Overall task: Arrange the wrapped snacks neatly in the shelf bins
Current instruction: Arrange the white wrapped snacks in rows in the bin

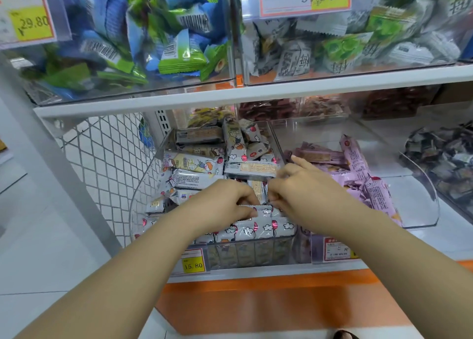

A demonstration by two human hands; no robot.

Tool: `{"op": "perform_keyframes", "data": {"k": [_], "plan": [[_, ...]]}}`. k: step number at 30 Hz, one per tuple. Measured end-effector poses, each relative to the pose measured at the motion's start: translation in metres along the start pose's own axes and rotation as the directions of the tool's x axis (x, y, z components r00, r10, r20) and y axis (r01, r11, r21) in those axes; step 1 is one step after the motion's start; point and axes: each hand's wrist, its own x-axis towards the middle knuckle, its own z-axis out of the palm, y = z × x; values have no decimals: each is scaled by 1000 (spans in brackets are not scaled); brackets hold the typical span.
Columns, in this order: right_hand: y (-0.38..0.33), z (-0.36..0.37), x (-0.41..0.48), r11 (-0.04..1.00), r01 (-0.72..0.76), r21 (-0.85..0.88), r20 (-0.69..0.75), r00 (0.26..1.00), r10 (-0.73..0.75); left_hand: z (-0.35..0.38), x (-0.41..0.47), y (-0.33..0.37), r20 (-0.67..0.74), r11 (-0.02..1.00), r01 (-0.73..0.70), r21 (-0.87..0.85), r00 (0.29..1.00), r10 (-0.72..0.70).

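A clear shelf bin on the lower shelf holds several white wrapped snacks printed with cartoons and red balloons. Both my hands are inside it near the front. My left hand pinches the top edge of a white snack pack at the front row. My right hand has its fingers curled on the same cluster of packs, index finger stretched toward the back; what exactly it grips is hidden. The bin to the right holds pink wrapped snacks.
The upper shelf carries clear bins of blue-green packs and white-green packs, with price tags 29.80 and 9.90. A wire mesh panel closes the left side. A 15.80 tag hangs on the bin front. Dark wrapped sweets lie far right.
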Motion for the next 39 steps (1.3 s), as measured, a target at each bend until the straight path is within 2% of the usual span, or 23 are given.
{"op": "perform_keyframes", "data": {"k": [5,11,19,23,27,29,32,34,37,39], "plan": [[5,-6,0,1000,16,21,8,1000,-16,-1,-3,-6,-104,997,23,-67,994,-30],[-3,-2,3,990,45,-133,66,997,-37,9,-3,-1,-72,998,31,-59,997,-35],[-3,-9,1,997,19,-71,120,993,-10,-5,-13,0,-49,992,21,-127,998,-28],[-4,-14,-2,1000,2,26,39,999,-3,-26,-34,-7,-198,985,4,-174,979,-39],[-14,-18,1,980,1,198,-50,999,9,-32,-64,-29,-424,971,22,-239,897,-125],[-27,-21,6,962,19,272,-61,998,-2,-27,-76,-41,-488,975,75,-211,856,-172],[-44,-19,16,945,16,327,31,999,-28,-18,-87,-54,-533,981,133,-141,825,-189],[-50,-14,24,939,15,342,122,991,-60,-14,-93,-56,-587,993,74,-86,802,-111],[-53,-14,32,962,10,275,220,973,-73,-10,-94,-67,-641,993,-35,110,761,98],[-52,-20,33,977,22,211,254,964,-77,-9,-94,-77,-630,993,-6,121,772,82]]}}
